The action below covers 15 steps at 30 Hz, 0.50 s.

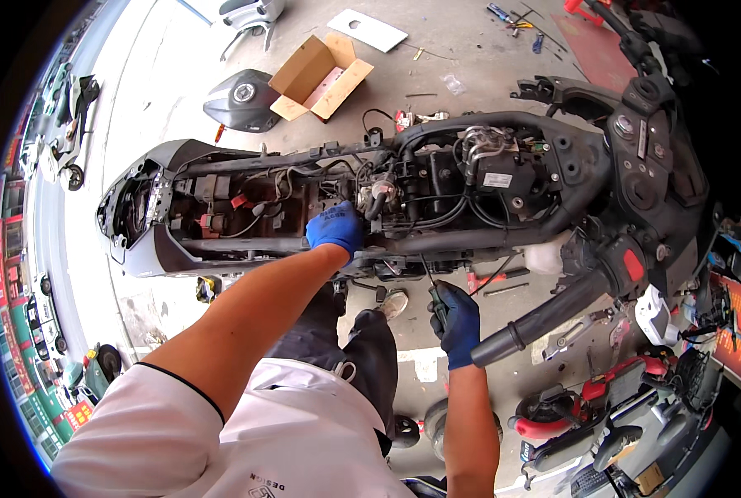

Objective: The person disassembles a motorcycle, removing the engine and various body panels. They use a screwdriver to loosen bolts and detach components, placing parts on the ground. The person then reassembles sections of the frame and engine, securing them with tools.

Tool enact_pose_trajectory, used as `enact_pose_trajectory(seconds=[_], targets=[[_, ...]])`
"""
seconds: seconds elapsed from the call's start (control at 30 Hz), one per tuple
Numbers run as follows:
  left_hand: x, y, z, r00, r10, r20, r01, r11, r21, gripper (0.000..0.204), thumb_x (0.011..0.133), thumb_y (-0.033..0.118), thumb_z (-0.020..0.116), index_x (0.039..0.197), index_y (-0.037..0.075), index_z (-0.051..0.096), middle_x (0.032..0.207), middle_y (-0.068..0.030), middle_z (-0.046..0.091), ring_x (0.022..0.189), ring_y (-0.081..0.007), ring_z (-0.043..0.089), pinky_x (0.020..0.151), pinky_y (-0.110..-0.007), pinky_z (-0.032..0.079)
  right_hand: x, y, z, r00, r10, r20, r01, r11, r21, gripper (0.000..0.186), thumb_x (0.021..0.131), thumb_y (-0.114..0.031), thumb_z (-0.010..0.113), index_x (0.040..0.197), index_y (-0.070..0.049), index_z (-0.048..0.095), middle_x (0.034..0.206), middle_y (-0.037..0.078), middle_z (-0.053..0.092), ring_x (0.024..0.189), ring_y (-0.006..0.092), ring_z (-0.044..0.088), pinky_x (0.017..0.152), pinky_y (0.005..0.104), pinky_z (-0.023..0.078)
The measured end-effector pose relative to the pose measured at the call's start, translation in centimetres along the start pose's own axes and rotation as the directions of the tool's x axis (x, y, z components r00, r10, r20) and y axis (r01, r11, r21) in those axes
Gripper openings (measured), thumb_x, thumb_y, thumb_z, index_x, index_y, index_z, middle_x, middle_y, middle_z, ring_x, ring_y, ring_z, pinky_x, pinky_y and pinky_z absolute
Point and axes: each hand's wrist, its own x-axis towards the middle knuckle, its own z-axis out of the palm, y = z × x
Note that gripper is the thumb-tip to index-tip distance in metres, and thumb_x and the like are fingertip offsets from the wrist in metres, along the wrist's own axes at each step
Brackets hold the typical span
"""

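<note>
A stripped motorcycle frame (437, 241) stretches across in front of me, its wiring and engine parts bare. My left hand (335, 228), in a blue glove, is closed at the near rail, beside the round metal part with a black hose (378, 197). Its fingertips are hidden, so whatever they grip does not show. To the right and nearer to me, my blue-gloved right hand (456, 322) is wrapped round the dark handle of a screwdriver (439, 307). The screwdriver's thin shaft points up toward the frame's near side. Behind that hand lies the black handlebar grip (545, 317).
An open cardboard box (325, 79) and a dark fuel tank (242, 100) stand on the floor beyond the frame. Hand tools (520, 25) lie at the far right. A red scooter (611, 382) and other parts crowd the lower right. A red-handled tool (491, 280) lies below the frame.
</note>
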Motion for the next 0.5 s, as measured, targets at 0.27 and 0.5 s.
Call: enact_pose_trajectory(seconds=[0.27,0.5], targets=[[-0.4,0.0,0.1,1.0,-0.001,0.011,0.001,1.0,-0.022,0.028,0.085,0.032,0.054,0.102,0.014,0.067,0.1,-0.0157,0.069,0.098,-0.034,0.066,0.081,-0.045,0.05,-0.9,3.0,1.8,0.538,-0.768,0.347,0.091,-0.357,-0.93,0.026,0.088,-0.031,0.063,0.107,-0.014,0.064,0.064,0.01,0.06,0.046,0.0247,0.058,0.044,0.0364,0.046],[-0.3,-0.1,0.3,0.999,0.016,-0.033,-0.016,1.0,0.01,0.026,0.085,0.03,0.055,0.1,0.012,0.067,0.099,-0.0175,0.069,0.094,-0.0354,0.066,0.08,-0.045,0.051,-0.2,-0.1,-0.5,1.0,0.012,-0.003,-0.012,0.996,-0.092,0.021,0.086,-0.028,0.066,0.094,-0.009,0.067,0.062,0.001,0.056,0.04,0.0074,0.04,0.037,0.0227,0.028]])
